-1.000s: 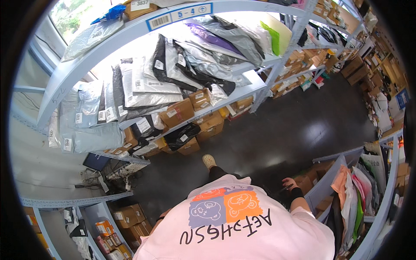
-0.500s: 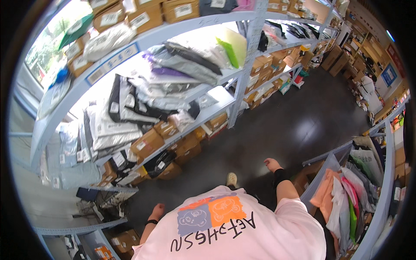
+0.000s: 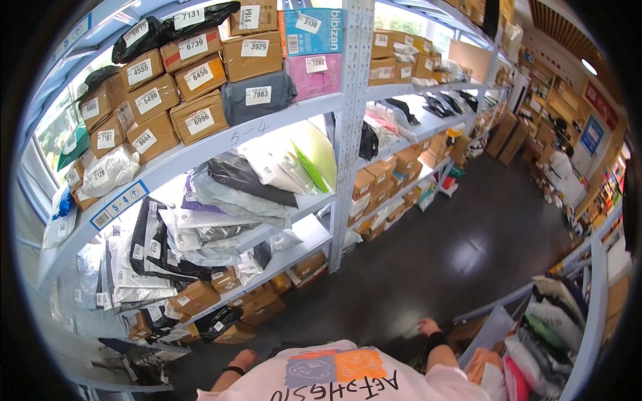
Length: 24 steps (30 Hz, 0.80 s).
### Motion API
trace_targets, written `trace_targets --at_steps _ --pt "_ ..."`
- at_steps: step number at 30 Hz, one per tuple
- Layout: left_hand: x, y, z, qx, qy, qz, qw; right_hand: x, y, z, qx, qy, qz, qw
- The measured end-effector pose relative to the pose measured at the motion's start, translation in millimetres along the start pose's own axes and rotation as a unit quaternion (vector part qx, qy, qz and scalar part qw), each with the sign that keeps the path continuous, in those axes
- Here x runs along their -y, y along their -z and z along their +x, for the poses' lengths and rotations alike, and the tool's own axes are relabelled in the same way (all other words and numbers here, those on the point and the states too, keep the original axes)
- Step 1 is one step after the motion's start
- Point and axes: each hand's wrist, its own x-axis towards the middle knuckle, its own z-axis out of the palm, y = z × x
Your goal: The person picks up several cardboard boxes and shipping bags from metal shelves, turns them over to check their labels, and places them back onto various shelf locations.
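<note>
Appearing near a brown box (image 3: 235,333) at seven o'clock, left hand (image 3: 245,359), like right hand (image 3: 428,327) at five, has grip I cannot tell, while ten-o'clock boxes (image 3: 215,75) face labels (image 3: 200,120) outward, probably for reading.

Bright daylight from the window (image 3: 67,115), white glare behind shelves (image 3: 304,112), light reflected on dark floor (image 3: 401,264), fisheye-bent edges, black corners

Pale pink shirt (image 3: 334,389) — blue-and-orange bear print (image 3: 338,365); 2 black wristbands (image 3: 437,339).

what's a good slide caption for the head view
A person's left hand and right hand hang low over a dark floor, before shelves crowded with boxes and bagged parcels.
</note>
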Motion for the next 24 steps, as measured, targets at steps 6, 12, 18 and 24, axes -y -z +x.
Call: trace_targets --at_steps 6,12,18,24 --pt "-43 28 76 0.05 -0.043 0.253 0.965 -68 1 -30 0.019 -0.102 0.125 0.987" --pt "-122 69 142 0.055 -0.169 0.365 0.914 -141 -10 -45 0.032 -0.172 0.093 0.98" --pt "-174 94 218 -0.028 -0.132 0.117 0.984 -212 16 -48 -0.07 -0.071 0.288 0.953" --pt "-201 131 289 0.107 -0.108 0.084 0.985 -160 89 -56 -0.135 -0.096 0.481 0.861"
